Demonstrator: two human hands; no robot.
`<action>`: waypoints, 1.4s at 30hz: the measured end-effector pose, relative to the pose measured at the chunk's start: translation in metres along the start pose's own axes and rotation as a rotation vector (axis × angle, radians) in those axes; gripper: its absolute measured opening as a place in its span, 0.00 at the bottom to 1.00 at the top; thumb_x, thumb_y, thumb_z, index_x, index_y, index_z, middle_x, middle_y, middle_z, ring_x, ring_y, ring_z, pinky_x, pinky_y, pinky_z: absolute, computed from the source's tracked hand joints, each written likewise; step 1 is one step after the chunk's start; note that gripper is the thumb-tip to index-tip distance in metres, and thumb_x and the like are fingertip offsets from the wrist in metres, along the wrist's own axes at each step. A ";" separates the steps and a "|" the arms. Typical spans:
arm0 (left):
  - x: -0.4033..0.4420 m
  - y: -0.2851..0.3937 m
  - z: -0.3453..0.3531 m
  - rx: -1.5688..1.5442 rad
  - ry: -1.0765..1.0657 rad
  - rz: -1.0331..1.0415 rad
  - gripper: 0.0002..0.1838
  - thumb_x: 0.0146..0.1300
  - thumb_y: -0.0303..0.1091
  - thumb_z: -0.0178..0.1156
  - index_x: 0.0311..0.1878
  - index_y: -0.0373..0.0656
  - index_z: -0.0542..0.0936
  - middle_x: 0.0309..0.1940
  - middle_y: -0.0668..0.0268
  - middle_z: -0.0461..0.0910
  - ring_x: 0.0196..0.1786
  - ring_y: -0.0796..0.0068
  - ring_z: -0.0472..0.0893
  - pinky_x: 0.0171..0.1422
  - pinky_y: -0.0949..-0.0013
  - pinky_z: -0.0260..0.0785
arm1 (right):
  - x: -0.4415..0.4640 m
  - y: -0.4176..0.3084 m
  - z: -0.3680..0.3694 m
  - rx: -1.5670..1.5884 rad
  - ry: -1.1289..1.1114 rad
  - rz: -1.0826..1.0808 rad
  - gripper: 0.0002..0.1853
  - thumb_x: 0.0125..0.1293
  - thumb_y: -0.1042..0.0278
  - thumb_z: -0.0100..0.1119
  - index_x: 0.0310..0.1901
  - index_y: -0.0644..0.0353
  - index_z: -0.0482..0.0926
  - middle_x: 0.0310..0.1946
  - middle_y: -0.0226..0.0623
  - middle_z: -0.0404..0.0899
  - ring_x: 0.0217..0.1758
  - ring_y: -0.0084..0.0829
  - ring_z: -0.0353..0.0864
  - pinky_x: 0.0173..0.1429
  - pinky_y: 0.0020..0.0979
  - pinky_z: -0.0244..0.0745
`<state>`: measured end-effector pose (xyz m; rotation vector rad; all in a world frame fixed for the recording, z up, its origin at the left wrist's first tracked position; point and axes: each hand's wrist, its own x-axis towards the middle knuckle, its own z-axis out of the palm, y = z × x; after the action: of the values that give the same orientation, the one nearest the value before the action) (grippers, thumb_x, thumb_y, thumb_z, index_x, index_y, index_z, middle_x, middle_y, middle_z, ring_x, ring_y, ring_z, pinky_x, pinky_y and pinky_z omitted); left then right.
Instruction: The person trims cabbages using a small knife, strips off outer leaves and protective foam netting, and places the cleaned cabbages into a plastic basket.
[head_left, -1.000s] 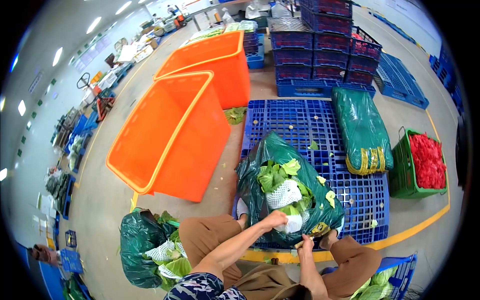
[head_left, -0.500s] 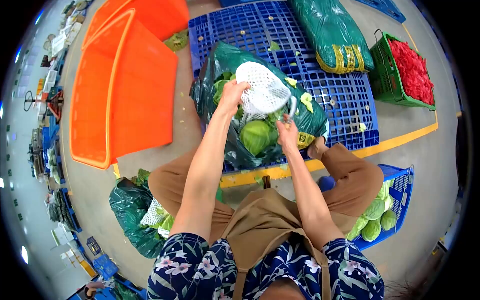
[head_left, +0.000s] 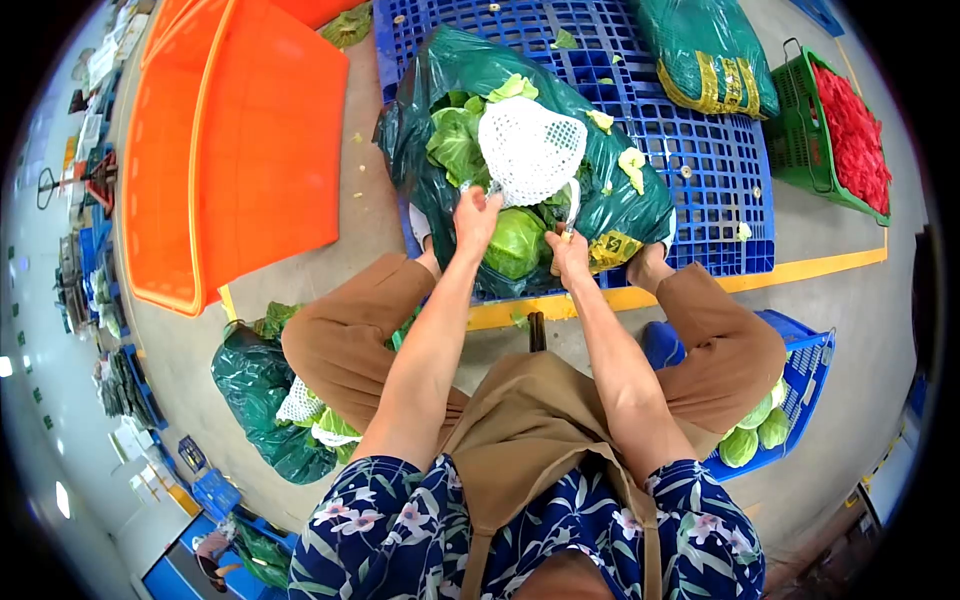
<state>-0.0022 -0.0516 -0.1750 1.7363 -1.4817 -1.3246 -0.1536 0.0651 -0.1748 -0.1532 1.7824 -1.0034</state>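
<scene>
My right hand (head_left: 568, 254) is closed around the handle of a knife (head_left: 573, 203), its pale, curved blade pointing away from me. Beside the near edge of a white foam net (head_left: 532, 150), my left hand (head_left: 477, 222) has its fingers pinched together; what is between them is too small to make out. Between my hands a round green cabbage (head_left: 515, 244) sits in the mouth of an open dark green plastic bag (head_left: 480, 62). Loose outer leaves (head_left: 458, 143) lie left of the net, inside the bag.
The bag rests on a blue pallet (head_left: 735, 230), with another green bag (head_left: 705, 60) behind. Orange bins (head_left: 240, 170) stand left, a green crate (head_left: 800, 125) of red material right. Near my legs are a blue basket (head_left: 805, 400) of cabbages and a bag (head_left: 262, 405) with netted cabbages.
My left hand has come down from the top of the foam net to its near edge. The net now lies over the bag's contents. My right hand still holds the knife.
</scene>
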 end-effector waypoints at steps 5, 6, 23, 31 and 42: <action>-0.023 -0.052 0.004 0.427 -0.116 -0.057 0.29 0.62 0.54 0.54 0.58 0.41 0.73 0.53 0.47 0.76 0.58 0.49 0.74 0.64 0.57 0.63 | -0.003 0.025 0.013 -0.212 0.109 -0.114 0.18 0.55 0.67 0.64 0.46 0.66 0.79 0.30 0.34 0.79 0.33 0.26 0.75 0.40 0.30 0.71; -0.024 -0.054 0.003 0.384 -0.170 -0.142 0.30 0.63 0.56 0.51 0.59 0.42 0.72 0.55 0.46 0.74 0.59 0.48 0.72 0.64 0.56 0.63 | -0.011 0.018 0.014 -0.246 0.128 -0.107 0.19 0.56 0.65 0.64 0.47 0.66 0.78 0.31 0.36 0.80 0.33 0.28 0.77 0.41 0.31 0.72; -0.009 -0.046 -0.002 -0.148 -0.364 -0.660 0.48 0.55 0.61 0.63 0.64 0.25 0.64 0.62 0.46 0.68 0.63 0.55 0.71 0.65 0.62 0.63 | -0.005 0.009 0.031 0.417 -0.008 0.239 0.27 0.64 0.71 0.58 0.65 0.62 0.64 0.51 0.39 0.76 0.52 0.32 0.75 0.56 0.32 0.71; -0.056 0.066 -0.042 -0.186 -0.228 -0.289 0.42 0.59 0.58 0.61 0.65 0.34 0.63 0.58 0.47 0.69 0.60 0.56 0.71 0.61 0.58 0.65 | -0.089 -0.048 0.017 0.619 -0.085 0.001 0.33 0.64 0.73 0.57 0.70 0.59 0.57 0.56 0.39 0.72 0.57 0.31 0.72 0.60 0.30 0.68; -0.032 0.091 -0.083 -0.768 -0.088 0.017 0.16 0.69 0.42 0.57 0.51 0.39 0.76 0.43 0.69 0.78 0.46 0.81 0.75 0.52 0.75 0.69 | -0.119 -0.091 0.027 0.263 -0.059 -0.799 0.25 0.64 0.63 0.58 0.60 0.65 0.69 0.68 0.42 0.58 0.66 0.35 0.62 0.67 0.35 0.58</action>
<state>0.0328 -0.0654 -0.0535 1.1668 -0.8353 -1.6800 -0.1084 0.0548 -0.0295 -0.7608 1.5221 -1.7588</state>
